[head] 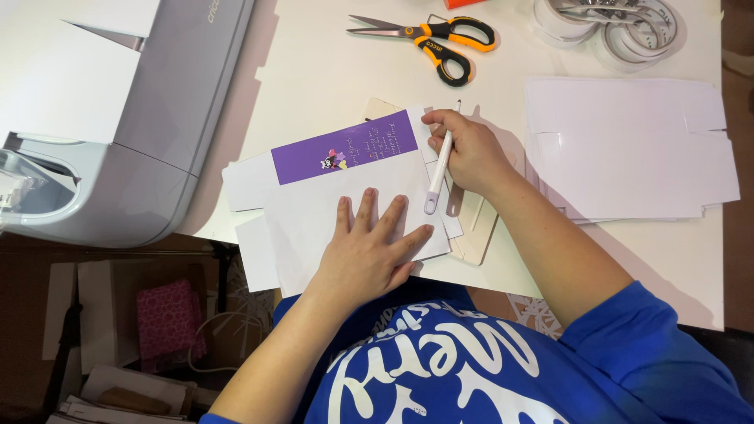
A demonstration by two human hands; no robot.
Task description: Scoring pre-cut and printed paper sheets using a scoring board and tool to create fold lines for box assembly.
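Note:
A flat die-cut white card box blank (314,212) with a purple printed panel (345,148) lies on a pale wooden board (481,228) at the table's near edge. My left hand (367,250) presses flat on the white part of the blank, fingers spread. My right hand (465,149) grips a slim white pen-like tool (437,174), its point up at the blank's right edge by the purple panel.
A grey cutting machine (118,102) fills the table's left. Orange-and-black scissors (440,38) lie at the back, clear tape rolls (613,27) at the back right. A stack of white blanks (628,149) sits to the right. Boxes and pink fabric (166,320) lie on the floor.

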